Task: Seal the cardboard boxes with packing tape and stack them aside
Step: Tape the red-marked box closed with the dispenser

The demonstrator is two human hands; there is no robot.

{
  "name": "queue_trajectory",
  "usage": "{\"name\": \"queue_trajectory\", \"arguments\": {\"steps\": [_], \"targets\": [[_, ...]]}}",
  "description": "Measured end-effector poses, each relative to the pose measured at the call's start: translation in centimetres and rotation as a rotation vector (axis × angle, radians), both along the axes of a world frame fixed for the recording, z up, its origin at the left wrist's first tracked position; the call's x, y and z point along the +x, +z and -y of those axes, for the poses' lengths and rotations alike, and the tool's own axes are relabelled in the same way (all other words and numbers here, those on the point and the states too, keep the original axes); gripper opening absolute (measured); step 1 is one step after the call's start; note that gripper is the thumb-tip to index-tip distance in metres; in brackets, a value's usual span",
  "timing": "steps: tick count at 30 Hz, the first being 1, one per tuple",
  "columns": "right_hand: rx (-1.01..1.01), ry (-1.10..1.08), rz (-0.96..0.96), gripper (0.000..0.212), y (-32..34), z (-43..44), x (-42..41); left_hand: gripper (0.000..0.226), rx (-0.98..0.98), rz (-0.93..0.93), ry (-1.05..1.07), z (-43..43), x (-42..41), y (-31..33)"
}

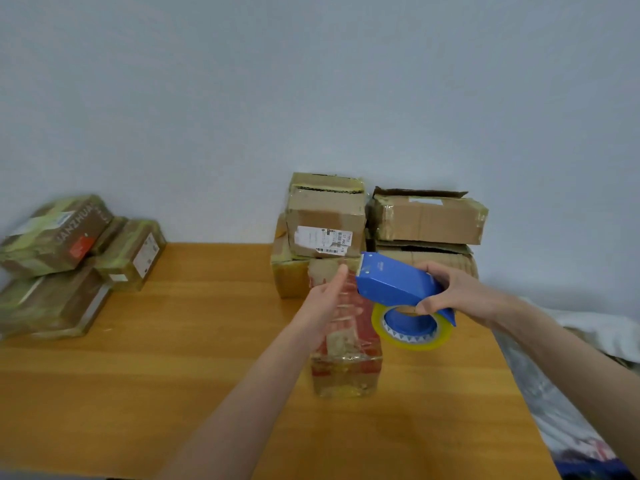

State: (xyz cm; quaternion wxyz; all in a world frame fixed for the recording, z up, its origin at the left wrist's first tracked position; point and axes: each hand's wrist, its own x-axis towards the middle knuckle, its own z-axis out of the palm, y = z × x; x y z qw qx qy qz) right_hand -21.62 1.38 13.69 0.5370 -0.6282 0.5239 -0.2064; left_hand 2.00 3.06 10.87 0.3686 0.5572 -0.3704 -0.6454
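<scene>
Left hand (329,299); beyond, box (59,233), perhaps "JANZHUA".

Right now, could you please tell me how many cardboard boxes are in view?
8 cardboard boxes: three piled on the left; two stacked at centre back; two stacked right of those; one nearest, under the left hand. More may be hidden behind the piles.

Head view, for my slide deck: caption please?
Right hand holds a blue tape dispenser at the box that the left hand steadies.
</scene>
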Motion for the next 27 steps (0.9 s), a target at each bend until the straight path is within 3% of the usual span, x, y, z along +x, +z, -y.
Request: {"name": "queue_trajectory", "arguments": {"steps": [8,13,20,23,27], "targets": [[-0.020,0.093,-0.004,0.073,0.3,-0.7,0.0,0.011,0.029,-0.061,0.117,-1.8,0.1,-0.4],[-0.032,0.122,-0.013,0.072,0.7,-0.9,-0.8,0.029,0.117,-0.160,0.221,-2.9,0.3,-0.2],[-0.079,0.184,-0.105,0.060,1.6,-1.3,-0.9,0.057,0.114,0.001,0.145,-3.3,-0.4,0.3],[-0.102,0.215,-0.150,0.059,1.9,-1.3,-0.6,0.054,0.105,0.010,0.067,-3.7,-0.5,0.6],[-0.100,0.233,-0.146,0.058,1.8,-1.6,-0.5,0.035,0.091,-0.116,0.064,-4.1,-0.3,0.0]]}}
